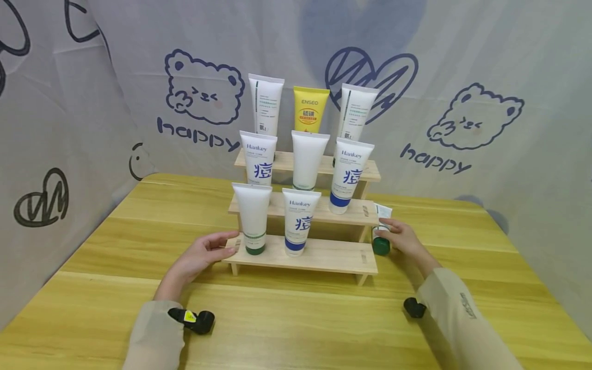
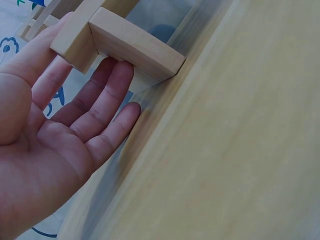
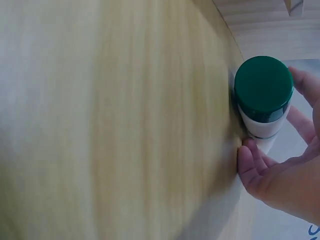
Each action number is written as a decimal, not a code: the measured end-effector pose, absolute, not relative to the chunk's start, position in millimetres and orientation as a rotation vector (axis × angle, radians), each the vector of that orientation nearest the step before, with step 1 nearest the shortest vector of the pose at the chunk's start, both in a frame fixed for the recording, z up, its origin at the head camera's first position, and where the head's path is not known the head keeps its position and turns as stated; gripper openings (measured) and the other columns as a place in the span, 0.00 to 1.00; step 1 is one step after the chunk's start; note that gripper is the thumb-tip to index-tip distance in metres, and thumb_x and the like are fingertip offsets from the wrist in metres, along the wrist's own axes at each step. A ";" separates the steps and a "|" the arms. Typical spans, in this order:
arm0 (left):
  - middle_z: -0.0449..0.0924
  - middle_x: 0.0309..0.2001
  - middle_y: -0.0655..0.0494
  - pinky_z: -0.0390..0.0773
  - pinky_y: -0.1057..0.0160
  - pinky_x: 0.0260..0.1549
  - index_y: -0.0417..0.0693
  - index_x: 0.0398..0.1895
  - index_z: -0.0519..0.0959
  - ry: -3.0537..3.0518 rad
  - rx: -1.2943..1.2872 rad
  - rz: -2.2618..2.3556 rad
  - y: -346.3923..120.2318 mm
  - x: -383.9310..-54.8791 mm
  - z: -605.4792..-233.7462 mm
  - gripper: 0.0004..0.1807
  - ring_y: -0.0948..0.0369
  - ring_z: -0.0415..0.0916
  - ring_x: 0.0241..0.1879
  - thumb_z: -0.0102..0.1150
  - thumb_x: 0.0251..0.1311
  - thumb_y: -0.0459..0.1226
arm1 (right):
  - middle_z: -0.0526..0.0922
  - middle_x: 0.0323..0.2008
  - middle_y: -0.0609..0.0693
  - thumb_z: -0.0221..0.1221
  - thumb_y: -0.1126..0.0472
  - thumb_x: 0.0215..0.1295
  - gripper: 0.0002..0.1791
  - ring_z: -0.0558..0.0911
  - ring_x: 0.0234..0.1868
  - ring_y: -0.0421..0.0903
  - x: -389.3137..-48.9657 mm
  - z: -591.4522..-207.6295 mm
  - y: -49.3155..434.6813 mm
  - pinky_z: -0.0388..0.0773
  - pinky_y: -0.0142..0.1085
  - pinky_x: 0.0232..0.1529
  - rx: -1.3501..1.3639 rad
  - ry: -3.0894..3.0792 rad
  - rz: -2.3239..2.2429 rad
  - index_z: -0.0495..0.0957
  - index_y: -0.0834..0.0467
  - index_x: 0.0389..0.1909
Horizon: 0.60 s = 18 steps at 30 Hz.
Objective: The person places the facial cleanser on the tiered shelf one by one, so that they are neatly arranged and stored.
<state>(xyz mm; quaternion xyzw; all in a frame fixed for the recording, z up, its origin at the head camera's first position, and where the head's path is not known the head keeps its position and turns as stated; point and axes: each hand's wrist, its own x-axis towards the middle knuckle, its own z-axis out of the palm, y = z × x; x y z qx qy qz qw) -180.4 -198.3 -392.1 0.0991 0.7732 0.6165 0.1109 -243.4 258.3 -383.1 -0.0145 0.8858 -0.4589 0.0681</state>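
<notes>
A three-tier wooden display stand (image 1: 335,262) bears white and yellow squeeze tubes. At the left end of its lowest shelf, my left hand (image 1: 210,252) grips the board; in the left wrist view the stand's leg (image 2: 137,42) is by its fingertips. My right hand (image 1: 407,239) holds a white squeeze tube with a green cap (image 1: 381,245) at the stand's right side, its cap toward me. In the right wrist view the green cap (image 3: 263,85) faces the camera, with fingers and thumb about the tube's body. The tube's far end is partly hidden behind the hand in that view.
On the lowest shelf stand a green-capped tube (image 1: 254,216) and a blue-banded tube (image 1: 299,216). Several more tubes, one of them a yellow tube (image 1: 311,109), fill the upper tiers. A printed cloth (image 1: 287,31) hangs behind the wooden table (image 1: 277,324).
</notes>
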 end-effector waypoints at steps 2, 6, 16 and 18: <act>0.68 0.51 0.43 0.69 0.62 0.40 0.37 0.60 0.66 2.273 0.290 1.810 -198.5 -180.6 -392.4 0.29 0.55 0.64 0.44 0.58 0.57 0.40 | 0.58 0.58 0.73 0.52 0.54 0.63 0.32 0.66 0.54 0.62 -245.4 -383.9 257.8 0.67 0.49 0.48 -0.054 2.659 -1.368 0.57 0.66 0.63; 0.68 0.51 0.43 0.69 0.62 0.40 0.37 0.60 0.66 2.269 0.290 1.813 -198.3 -180.6 -392.0 0.29 0.55 0.64 0.44 0.58 0.57 0.40 | 0.64 0.55 0.71 0.50 0.57 0.65 0.29 0.74 0.30 0.44 -246.6 -383.3 255.3 0.71 0.35 0.28 -0.015 2.634 -1.396 0.57 0.66 0.64; 0.67 0.51 0.43 0.69 0.62 0.40 0.37 0.60 0.66 2.278 0.301 1.807 -197.5 -180.7 -391.0 0.29 0.55 0.63 0.44 0.58 0.56 0.40 | 0.80 0.32 0.53 0.51 0.64 0.62 0.27 0.74 0.20 0.37 -243.5 -380.6 253.5 0.74 0.34 0.20 0.100 2.488 -1.608 0.60 0.70 0.61; 0.68 0.51 0.43 0.69 0.63 0.39 0.37 0.59 0.66 2.282 0.299 1.806 -197.3 -180.8 -391.0 0.29 0.55 0.63 0.43 0.58 0.56 0.40 | 0.79 0.27 0.50 0.52 0.65 0.61 0.27 0.74 0.19 0.37 -242.2 -379.7 253.2 0.74 0.35 0.20 0.122 2.470 -1.633 0.60 0.70 0.60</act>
